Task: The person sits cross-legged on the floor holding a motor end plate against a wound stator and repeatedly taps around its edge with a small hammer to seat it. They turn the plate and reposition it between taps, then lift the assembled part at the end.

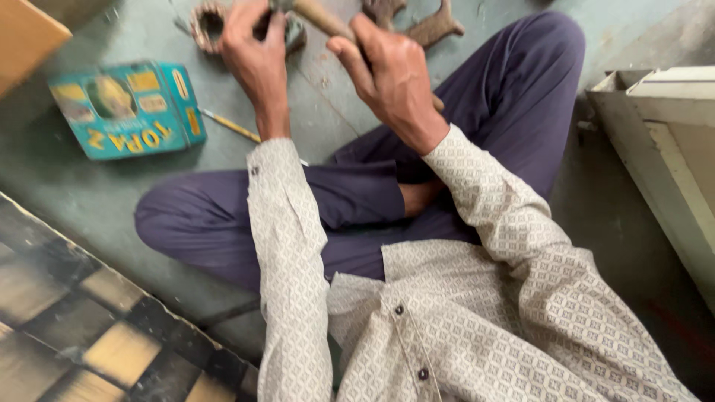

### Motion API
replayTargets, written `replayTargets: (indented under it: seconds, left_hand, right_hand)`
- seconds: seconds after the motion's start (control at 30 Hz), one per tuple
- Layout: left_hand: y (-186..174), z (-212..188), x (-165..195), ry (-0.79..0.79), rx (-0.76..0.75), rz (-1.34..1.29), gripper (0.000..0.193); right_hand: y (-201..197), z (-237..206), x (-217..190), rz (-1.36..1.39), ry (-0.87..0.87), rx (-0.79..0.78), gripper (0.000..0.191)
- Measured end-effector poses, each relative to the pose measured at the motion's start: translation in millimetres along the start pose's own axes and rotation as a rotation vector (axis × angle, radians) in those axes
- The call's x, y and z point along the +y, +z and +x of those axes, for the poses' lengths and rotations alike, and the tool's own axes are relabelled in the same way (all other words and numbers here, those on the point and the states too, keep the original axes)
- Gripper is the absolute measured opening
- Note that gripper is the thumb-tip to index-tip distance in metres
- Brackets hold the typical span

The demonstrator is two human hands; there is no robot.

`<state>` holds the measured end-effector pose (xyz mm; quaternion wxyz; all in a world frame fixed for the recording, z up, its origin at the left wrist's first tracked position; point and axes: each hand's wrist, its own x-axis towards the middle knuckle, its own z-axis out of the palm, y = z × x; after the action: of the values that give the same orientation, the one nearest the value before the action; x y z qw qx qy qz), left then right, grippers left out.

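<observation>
- Head view: right hand (395, 78) closed round brown wooden tool handle (322, 18), raised above grey-green floor (97, 201).
- Left hand (253, 48) gripping rusty metal ring-shaped part (206, 26) on floor, beside teal cardboard box (123, 108).
- Work apparently midway; tool head cropped, result unseen.

Both arms reach forward, left hand (253, 45) and right hand (391, 78) clenched.

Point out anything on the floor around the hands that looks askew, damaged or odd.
The teal cardboard box lies tilted on the grey floor with its print upside down to the camera, and a thin yellow-handled tool lies loose beside it. The picture is motion-blurred, so finer damage cannot be judged. Nothing looks spilled.
</observation>
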<state>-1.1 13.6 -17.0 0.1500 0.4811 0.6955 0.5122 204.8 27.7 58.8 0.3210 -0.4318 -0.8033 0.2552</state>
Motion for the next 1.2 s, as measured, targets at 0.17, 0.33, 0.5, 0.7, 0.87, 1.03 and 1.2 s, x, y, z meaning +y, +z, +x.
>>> replayTargets:
  seconds: [0.17,0.33,0.5,0.7,0.87,1.03,1.2]
  left_hand:
    - [-0.8,-0.1,3.4,0.142,0.012,-0.045,0.017]
    - [-1.9,2.0,7.5,0.025,-0.026,0.009,0.015]
    - [-0.3,3.0,8.6,0.052,0.011,-0.015,0.017]
    - [0.8,1.1,9.9,0.017,0.014,-0.046,0.016]
    - [2.8,-0.1,4.4,0.080,0.046,0.025,0.016]
    - [4.5,-3.1,8.6,-0.022,0.004,-0.112,0.021]
    - [-11.5,4.6,6.2,0.097,-0.083,0.034,0.057]
  right_hand:
    - [3.7,-1.3,1.2,-0.043,0.095,-0.126,0.046]
    - [3.0,-3.0,-3.3,0.041,-0.023,-0.031,0.042]
    - [1.1,0.5,-4.7,-0.066,0.034,-0.061,0.041]
    - [-2.8,0.7,-3.7,0.010,0.058,-0.086,0.040]
    - [-1.0,-2.6,-4.1,-0.024,-0.018,0.020,0.042]
    - [-7.9,5.5,-6.3,-0.016,0.064,-0.084,0.040]
    - [-26.2,11.9,-0.2,0.101,0.022,-0.022,0.036]
